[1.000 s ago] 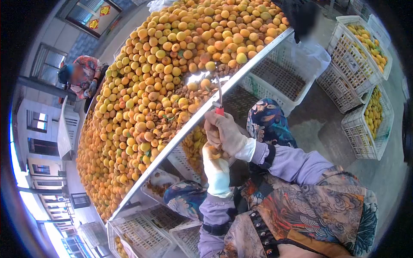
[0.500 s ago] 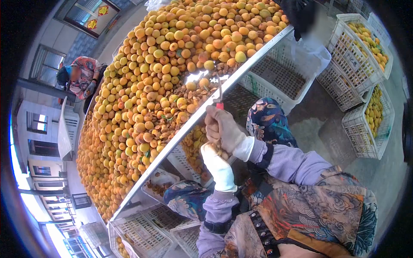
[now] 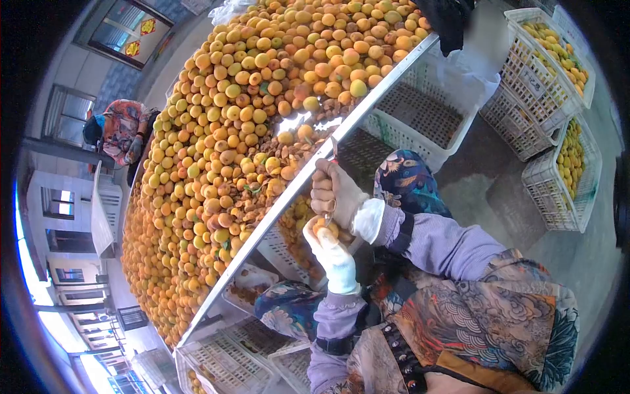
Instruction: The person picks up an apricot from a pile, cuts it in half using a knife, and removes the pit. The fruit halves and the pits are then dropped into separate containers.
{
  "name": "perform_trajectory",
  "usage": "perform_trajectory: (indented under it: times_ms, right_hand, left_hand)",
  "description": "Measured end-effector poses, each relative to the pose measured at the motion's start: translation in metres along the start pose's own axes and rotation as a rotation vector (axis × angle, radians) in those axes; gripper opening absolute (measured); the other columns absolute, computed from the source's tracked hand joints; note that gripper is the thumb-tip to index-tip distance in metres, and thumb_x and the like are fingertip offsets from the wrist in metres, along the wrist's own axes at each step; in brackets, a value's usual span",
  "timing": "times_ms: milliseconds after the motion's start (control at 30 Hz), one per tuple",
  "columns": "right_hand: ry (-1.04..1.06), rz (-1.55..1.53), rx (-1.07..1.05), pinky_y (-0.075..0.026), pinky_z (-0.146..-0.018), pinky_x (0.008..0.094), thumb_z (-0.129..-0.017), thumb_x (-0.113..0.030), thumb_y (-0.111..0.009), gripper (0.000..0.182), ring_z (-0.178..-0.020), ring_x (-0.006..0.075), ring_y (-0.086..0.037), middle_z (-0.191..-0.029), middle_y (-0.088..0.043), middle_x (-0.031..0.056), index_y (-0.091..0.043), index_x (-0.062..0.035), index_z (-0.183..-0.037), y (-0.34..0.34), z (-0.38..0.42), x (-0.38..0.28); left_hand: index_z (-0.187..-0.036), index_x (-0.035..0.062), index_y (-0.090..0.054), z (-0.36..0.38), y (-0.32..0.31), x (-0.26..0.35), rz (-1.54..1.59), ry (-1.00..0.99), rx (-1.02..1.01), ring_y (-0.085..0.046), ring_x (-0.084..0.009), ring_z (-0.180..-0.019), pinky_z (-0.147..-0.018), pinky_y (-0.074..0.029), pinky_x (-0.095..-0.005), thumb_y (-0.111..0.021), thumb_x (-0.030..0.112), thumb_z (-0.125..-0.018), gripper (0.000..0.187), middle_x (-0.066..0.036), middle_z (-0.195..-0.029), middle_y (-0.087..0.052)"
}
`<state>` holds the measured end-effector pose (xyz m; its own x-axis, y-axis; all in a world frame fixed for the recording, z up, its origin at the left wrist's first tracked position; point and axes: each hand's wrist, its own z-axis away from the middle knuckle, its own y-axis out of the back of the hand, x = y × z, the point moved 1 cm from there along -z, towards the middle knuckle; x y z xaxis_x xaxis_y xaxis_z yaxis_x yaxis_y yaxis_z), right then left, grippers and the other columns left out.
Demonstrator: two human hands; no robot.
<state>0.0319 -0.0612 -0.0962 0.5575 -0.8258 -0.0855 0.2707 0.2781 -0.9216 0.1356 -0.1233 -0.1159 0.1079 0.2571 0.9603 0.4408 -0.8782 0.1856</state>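
Observation:
My right hand [image 3: 336, 194], in a beige glove, is closed around a small tool [image 3: 335, 150] with a red part and a thin metal end, beside the table's metal rim. Just below it, my left hand [image 3: 330, 253], in a white glove, grips an orange fruit [image 3: 323, 225] between thumb and fingers. The two hands touch or nearly touch at the fruit. Yellow-orange fruits [image 3: 216, 141] are heaped on the sloping table [image 3: 289, 202], with brown, shrivelled pieces [image 3: 252, 207] near its edge.
Crates of fruit [image 3: 541, 85] stand stacked at the right. An open crate [image 3: 426, 148] is beneath the table edge, and more crates [image 3: 226, 361] stand at the lower left. A person [image 3: 125, 128] is across the table. Dark cloth [image 3: 449, 23] hangs at the top.
The tool's metal end points less far over the table. More of the orange fruit shows in my left hand. The whole view has shifted slightly.

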Motion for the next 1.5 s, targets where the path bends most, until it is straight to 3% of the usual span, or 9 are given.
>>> perform_trajectory:
  times_ms: [267, 467, 733, 867, 933, 1000, 1067, 1300, 1500]
  right_hand:
    - [0.168, 0.220, -0.095, -0.024, -0.033, 0.0237, -0.092, -0.034, -0.051, 0.028, -0.037, 0.0080, -0.031, -0.051, -0.035, -0.0052, -0.047, -0.0123, -0.076, -0.037, 0.012, -0.011]
    - [0.259, 0.336, -0.032, -0.026, -0.030, 0.0252, -0.091, -0.036, -0.054, 0.030, -0.033, 0.0086, -0.031, -0.048, -0.037, -0.0039, -0.049, -0.0115, -0.074, -0.032, -0.011, -0.042]
    - [0.189, 0.299, 0.023, -0.025, -0.031, 0.0284, -0.092, -0.031, -0.053, 0.026, -0.032, 0.0116, -0.031, -0.047, -0.038, -0.0029, -0.048, -0.0100, -0.076, -0.011, -0.027, -0.064]
    - [0.159, 0.638, -0.017, -0.032, -0.034, 0.0251, -0.091, -0.029, -0.055, 0.022, -0.037, 0.0094, -0.039, -0.056, -0.049, -0.0012, -0.050, -0.0076, -0.085, -0.020, -0.018, -0.065]
    - [0.279, 0.908, 0.018, -0.034, -0.038, 0.0216, -0.090, -0.029, -0.057, 0.022, -0.043, 0.0054, -0.041, -0.061, -0.050, -0.0024, -0.051, -0.0077, -0.090, -0.019, -0.021, -0.058]
    - [0.235, 0.929, -0.024, -0.035, -0.042, 0.0187, -0.090, -0.029, -0.057, 0.024, -0.050, 0.0033, -0.043, -0.063, -0.049, -0.0031, -0.052, -0.0070, -0.096, -0.017, -0.017, -0.060]
    - [0.179, 0.994, -0.034, -0.036, -0.044, 0.0183, -0.091, -0.030, -0.056, 0.025, -0.050, 0.0033, -0.043, -0.064, -0.049, -0.0034, -0.052, -0.0062, -0.099, -0.019, -0.013, -0.061]
    - [0.138, 1.036, -0.083, -0.041, -0.056, 0.0200, -0.091, -0.031, -0.056, 0.034, -0.066, 0.0045, -0.048, -0.074, -0.053, -0.0023, -0.053, -0.0022, -0.108, -0.014, -0.007, -0.059]
    - [0.091, 1.036, -0.098, -0.042, -0.058, 0.0217, -0.090, -0.028, -0.059, 0.035, -0.065, 0.0056, -0.049, -0.073, -0.053, -0.0022, -0.052, -0.0015, -0.111, -0.008, -0.012, -0.058]
  left_hand:
    - [-0.115, 0.0020, -0.046, -0.023, 0.014, 0.016, -0.006, 0.112, -0.170, -0.039, -0.0055, -0.069, -0.061, -0.033, -0.0200, -0.044, 0.029, -0.096, 0.033, 0.000, -0.086, -0.048]
    - [-0.082, 0.0044, -0.049, -0.079, 0.031, 0.007, 0.293, 0.226, -0.056, -0.049, -0.0104, -0.057, -0.055, -0.042, -0.0236, -0.045, 0.029, -0.096, 0.029, -0.001, -0.061, -0.046]
    - [-0.075, 0.0084, -0.050, -0.147, 0.058, 0.002, 0.378, 0.473, 0.055, -0.048, -0.0162, -0.060, -0.067, -0.047, -0.0318, -0.037, 0.047, -0.096, 0.046, -0.002, -0.059, -0.044]
    - [-0.078, 0.0034, -0.053, -0.137, 0.071, 0.008, -0.263, -0.045, -0.175, -0.050, -0.0144, -0.064, -0.061, -0.040, -0.0263, -0.043, 0.017, -0.094, 0.023, -0.007, -0.071, -0.052]
    - [-0.083, 0.0046, -0.058, -0.119, 0.068, 0.021, -0.442, 0.010, -0.221, -0.051, -0.0167, -0.068, -0.063, -0.040, -0.0277, -0.046, 0.015, -0.089, 0.017, -0.009, -0.074, -0.053]
    - [-0.088, 0.0058, -0.061, -0.114, 0.073, 0.022, -0.449, 0.224, -0.222, -0.054, -0.0212, -0.076, -0.067, -0.043, -0.0301, -0.053, 0.017, -0.087, 0.014, -0.009, -0.081, -0.057]
    - [-0.091, 0.0010, -0.062, -0.117, 0.080, 0.017, -0.787, -0.209, -0.231, -0.056, -0.0164, -0.077, -0.072, -0.044, -0.0281, -0.057, 0.017, -0.087, 0.017, -0.009, -0.081, -0.060]
    - [-0.100, -0.0024, -0.061, -0.215, 0.083, 0.015, -0.750, -0.152, -0.004, -0.061, -0.0205, -0.087, -0.080, -0.047, -0.0293, -0.064, 0.015, -0.082, 0.025, -0.015, -0.095, -0.064]
    - [-0.121, 0.0084, -0.051, -0.301, 0.076, -0.051, -1.378, -0.216, -0.024, -0.045, -0.0348, -0.114, -0.093, -0.038, -0.0459, -0.067, 0.033, -0.075, 0.055, -0.015, -0.117, -0.054]
